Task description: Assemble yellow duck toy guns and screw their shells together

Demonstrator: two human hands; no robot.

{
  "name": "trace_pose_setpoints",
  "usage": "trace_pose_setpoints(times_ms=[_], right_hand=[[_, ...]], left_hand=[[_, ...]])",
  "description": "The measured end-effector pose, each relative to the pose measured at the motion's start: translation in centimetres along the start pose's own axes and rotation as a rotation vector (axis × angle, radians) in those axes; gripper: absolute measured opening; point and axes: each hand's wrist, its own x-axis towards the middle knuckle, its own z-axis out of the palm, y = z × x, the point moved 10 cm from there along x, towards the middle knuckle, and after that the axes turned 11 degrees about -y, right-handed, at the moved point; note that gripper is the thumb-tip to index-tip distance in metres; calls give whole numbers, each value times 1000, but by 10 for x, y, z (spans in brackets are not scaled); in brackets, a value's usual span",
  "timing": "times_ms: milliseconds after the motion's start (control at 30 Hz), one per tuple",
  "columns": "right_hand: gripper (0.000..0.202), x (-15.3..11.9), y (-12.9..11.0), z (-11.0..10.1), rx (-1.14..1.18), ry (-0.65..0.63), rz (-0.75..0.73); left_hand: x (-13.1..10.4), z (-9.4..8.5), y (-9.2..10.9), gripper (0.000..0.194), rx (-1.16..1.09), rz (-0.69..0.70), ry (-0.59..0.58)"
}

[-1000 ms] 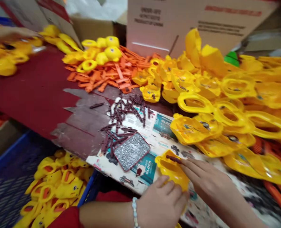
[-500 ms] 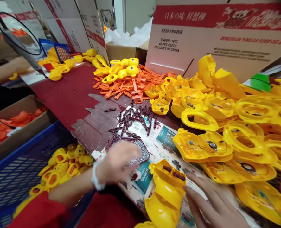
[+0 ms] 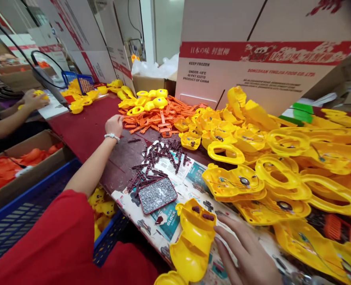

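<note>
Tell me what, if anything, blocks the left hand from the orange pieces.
Nothing visible: the left hand is at the left edge of the orange pieces; the small dark parts lie lower in view.

Open lane over the red tabletop [image 3: 84,122], beyond the left hand [image 3: 114,126], which sits at the near-left edge of the orange strips [image 3: 151,118]. Low clutter mid-board: dark sticks [image 3: 166,154], shallow tray [image 3: 158,195]; passable from above. Heaped yellow shells [image 3: 230,182] block the right; tall carton [image 3: 237,75] walls the far side.
</note>
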Motion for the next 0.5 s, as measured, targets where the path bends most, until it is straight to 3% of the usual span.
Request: trace_pose_setpoints(times_ms=[133, 233, 333, 400, 467, 500], right_hand=[[20, -5, 2, -8, -50, 53, -58], [18, -3, 13, -15, 11, 114, 19], [15, -7, 27, -33, 219, 232, 237], [18, -11, 17, -42, 376, 278, 285], [25, -6, -18, -32, 438, 120, 213], [31, -5, -33, -15, 415, -37, 239]], left_hand=[[-24, -60, 1, 19, -107, -35, 177], [-64, -71, 27, 22, -239, -18, 158], [-114, -48, 79, 18, -358, 25, -6], [-149, -20, 119, 10, -433, 59, -181], [-186, 21, 160, 8, -537, 137, -489], [-203, 36, 172, 10, -585, 143, -577]])
